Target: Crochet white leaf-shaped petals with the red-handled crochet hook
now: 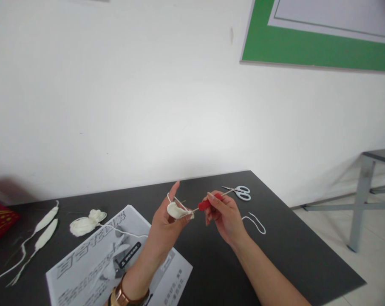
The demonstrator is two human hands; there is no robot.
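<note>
My left hand point(167, 221) pinches a small white crocheted piece point(177, 211) between thumb and fingers. White yarn loops over its raised index finger and trails down toward a loose bundle of white yarn point(84, 223) on the table. In my right hand point(222, 214) is a crochet hook point(208, 202) with a red grip and thin metal ends. The hook's left tip meets the edge of the crocheted piece; whether it passes through a stitch is too small to tell. Its other metal end points toward the scissors point(242, 192) with pale handles.
Two white crocheted pieces point(46, 233) with long tails lie at the table's left. A printed paper sheet point(84, 267) lies under my left forearm. A cut length of white yarn point(259, 225) rests right of my right hand. A red object point(1, 219) stands at the far left, and a stool point(364, 191) beyond the dark table point(291, 255).
</note>
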